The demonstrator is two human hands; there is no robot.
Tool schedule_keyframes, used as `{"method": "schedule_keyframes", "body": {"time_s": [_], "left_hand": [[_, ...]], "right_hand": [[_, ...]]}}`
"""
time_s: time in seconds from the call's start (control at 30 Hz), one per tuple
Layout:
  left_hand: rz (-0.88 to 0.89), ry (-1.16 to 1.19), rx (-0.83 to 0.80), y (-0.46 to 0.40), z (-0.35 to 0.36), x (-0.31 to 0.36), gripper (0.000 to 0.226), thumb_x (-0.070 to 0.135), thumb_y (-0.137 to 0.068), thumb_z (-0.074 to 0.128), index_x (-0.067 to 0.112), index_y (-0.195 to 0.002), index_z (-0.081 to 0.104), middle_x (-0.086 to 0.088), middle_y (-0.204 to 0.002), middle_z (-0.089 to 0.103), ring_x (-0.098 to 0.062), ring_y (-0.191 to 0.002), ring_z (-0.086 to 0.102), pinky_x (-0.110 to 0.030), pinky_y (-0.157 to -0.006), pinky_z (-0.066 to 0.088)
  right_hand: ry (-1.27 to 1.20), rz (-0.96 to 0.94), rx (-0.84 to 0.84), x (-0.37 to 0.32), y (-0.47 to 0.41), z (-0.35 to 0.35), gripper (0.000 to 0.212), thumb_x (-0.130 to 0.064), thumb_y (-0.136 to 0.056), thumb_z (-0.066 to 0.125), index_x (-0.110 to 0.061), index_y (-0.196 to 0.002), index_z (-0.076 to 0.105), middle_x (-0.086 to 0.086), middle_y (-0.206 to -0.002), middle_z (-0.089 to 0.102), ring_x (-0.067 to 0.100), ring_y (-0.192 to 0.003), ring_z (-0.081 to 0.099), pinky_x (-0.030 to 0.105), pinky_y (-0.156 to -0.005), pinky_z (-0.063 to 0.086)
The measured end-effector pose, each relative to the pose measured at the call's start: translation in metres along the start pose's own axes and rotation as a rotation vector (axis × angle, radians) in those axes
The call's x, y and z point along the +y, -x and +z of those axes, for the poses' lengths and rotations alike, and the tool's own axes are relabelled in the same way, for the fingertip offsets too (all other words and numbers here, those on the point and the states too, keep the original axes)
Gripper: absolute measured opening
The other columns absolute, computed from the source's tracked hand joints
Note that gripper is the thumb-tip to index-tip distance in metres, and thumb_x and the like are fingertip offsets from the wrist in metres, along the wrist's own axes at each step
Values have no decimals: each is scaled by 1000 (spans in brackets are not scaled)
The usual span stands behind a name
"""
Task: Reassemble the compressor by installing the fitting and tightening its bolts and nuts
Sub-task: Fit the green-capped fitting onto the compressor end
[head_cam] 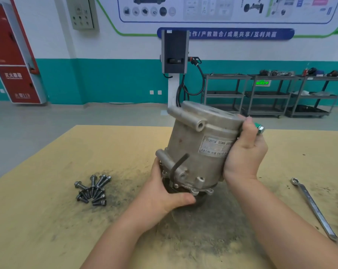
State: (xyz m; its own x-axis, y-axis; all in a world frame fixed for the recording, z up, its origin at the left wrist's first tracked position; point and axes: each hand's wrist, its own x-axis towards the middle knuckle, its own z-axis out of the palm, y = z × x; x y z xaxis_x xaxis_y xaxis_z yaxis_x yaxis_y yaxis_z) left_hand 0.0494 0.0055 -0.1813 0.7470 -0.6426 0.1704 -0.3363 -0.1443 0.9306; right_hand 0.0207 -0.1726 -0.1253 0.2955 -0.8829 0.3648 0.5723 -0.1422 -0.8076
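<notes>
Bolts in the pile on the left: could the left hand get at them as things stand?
Probably yes, once freed. The left hand grips the compressor at its base, and the bolts lie on bare table beside it, nothing between. The right hand also holds the compressor.

Both hands are on the compressor (199,152), which stands tilted on the stained wooden table (48,220). The left hand (164,193) grips its lower end, thumb curled under the flange; the right hand (245,150) wraps the upper body beside the label. A heap of bolts (92,191) lies to the left, a wrench (317,212) to the right.
</notes>
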Motion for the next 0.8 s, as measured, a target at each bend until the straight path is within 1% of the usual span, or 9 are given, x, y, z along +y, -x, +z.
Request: {"method": "schedule_keyframes", "body": {"time_s": [0.07, 0.1, 0.17, 0.27, 0.37, 0.57, 0.63, 0.7, 0.8], "left_hand": [[-33, -25, 90, -4, 9, -4, 101, 67, -38, 87, 51, -122, 35, 26, -118, 62, 1, -115, 58, -31, -103, 46], [-36, -34, 140, -5, 13, -5, 96, 64, -39, 88, 50, -120, 38, 22, -118, 62, -6, -116, 59, -38, -103, 47], [-51, -63, 214, -6, 18, -5, 99, 64, -39, 86, 46, -123, 37, 16, -122, 60, -16, -120, 56, -44, -103, 45], [-49, -118, 301, -6, 25, -5, 106, 69, -37, 83, 41, -127, 35, 14, -125, 58, -20, -122, 54, -45, -104, 43], [-45, -107, 362, -6, 29, -1, 100, 68, -34, 82, 42, -120, 38, 16, -120, 58, -16, -118, 56, -43, -102, 45], [-72, -187, 393, -10, 27, -1, 101, 70, -30, 74, 36, -115, 33, 14, -116, 52, -18, -117, 53, -43, -100, 46], [-66, -189, 409, -11, 30, -1, 107, 69, -30, 74, 30, -120, 34, 11, -117, 51, -20, -118, 53, -43, -100, 46], [-68, -188, 427, -11, 34, -1, 120, 70, -29, 74, 23, -130, 30, 9, -123, 49, -21, -121, 50, -42, -102, 45], [-66, -197, 438, -10, 37, -1, 121, 71, -31, 72, 24, -133, 27, 11, -122, 46, -19, -122, 48, -42, -103, 44]], "right_hand": [[11, -8, -35, 1, 3, 1, 43, -42, -85, 49, -9, -102, 71, -2, -89, 68, 4, -81, 63, 21, -72, 51], [25, 0, -37, 1, 3, 2, 42, -42, -85, 50, -10, -100, 71, -3, -87, 68, 2, -77, 62, 21, -70, 50], [79, 21, -34, -1, 2, 4, 35, -46, -89, 54, -14, -87, 67, -5, -79, 66, 1, -69, 60, 22, -66, 48], [132, 32, -24, -4, 4, 6, 35, -48, -93, 55, -19, -74, 57, -2, -75, 64, 7, -69, 59, 29, -67, 49], [146, 4, 32, -5, 7, 7, 35, -43, -96, 54, -19, -71, 53, -3, -72, 60, 9, -67, 56, 33, -70, 46], [162, -21, 127, -5, 10, 9, 34, -37, -98, 53, -19, -69, 51, -6, -68, 56, 5, -63, 51, 30, -69, 43], [186, -30, 148, -6, 10, 11, 36, -38, -97, 53, -21, -66, 49, -7, -65, 54, 2, -59, 49, 27, -66, 39], [203, -34, 167, -8, 10, 13, 37, -39, -97, 53, -21, -64, 47, -8, -63, 53, 2, -57, 48, 25, -65, 37], [198, -31, 163, -8, 11, 13, 37, -39, -97, 53, -21, -64, 47, -7, -63, 52, 3, -57, 48, 26, -64, 38]]}}
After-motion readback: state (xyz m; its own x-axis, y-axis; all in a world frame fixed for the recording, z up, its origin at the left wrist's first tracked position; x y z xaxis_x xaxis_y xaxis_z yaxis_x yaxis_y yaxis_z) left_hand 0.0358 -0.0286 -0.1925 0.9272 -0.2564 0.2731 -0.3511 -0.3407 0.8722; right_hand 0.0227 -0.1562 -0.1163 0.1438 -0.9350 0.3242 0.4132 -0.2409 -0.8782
